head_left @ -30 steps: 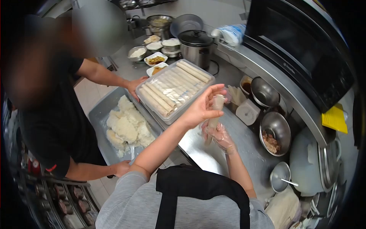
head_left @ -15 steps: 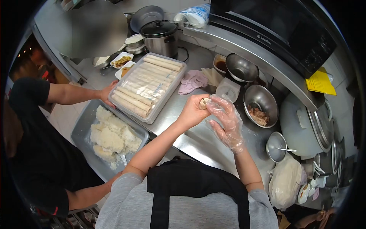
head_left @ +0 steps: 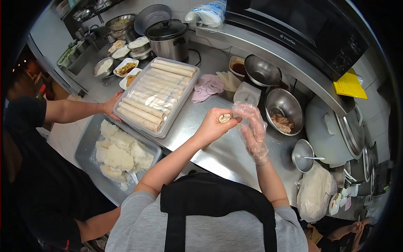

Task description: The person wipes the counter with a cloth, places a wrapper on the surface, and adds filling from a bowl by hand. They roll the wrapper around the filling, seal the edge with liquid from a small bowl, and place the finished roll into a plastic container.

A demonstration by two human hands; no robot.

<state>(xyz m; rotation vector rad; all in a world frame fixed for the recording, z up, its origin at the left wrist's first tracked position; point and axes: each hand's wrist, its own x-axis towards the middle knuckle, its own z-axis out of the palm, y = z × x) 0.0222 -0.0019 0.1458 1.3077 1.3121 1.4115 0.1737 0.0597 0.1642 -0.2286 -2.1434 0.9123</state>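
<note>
My left hand point(head_left: 213, 127) is bare and wrapped round a pale roll point(head_left: 225, 119), which looks like a spring roll. Its round end shows at the top of the fist, and most of its length is hidden. Beside that end, my right hand point(head_left: 253, 135) wears a clear plastic glove, its fingers curved and apart, with nothing visible in them. To the left, a clear plastic tray point(head_left: 163, 133) holds several long pale rolls point(head_left: 142, 108) under plastic film. A kitchen scale point(head_left: 247, 93) stands just beyond my right hand.
A co-worker's hand point(head_left: 112, 106) touches the tray's left side. Below it is a grey tub point(head_left: 86, 130) of white crumbly food. A metal bowl point(head_left: 294, 101) of minced meat, a small bowl point(head_left: 303, 153) with a spoon and a plastic bag point(head_left: 315, 195) are at the right. A shelf point(head_left: 268, 48) overhangs the back.
My right hand has drawn slightly away from the roll's end, and its fingers have moved apart from my left hand. The view has shifted a little, showing more bowls at the back left.
</note>
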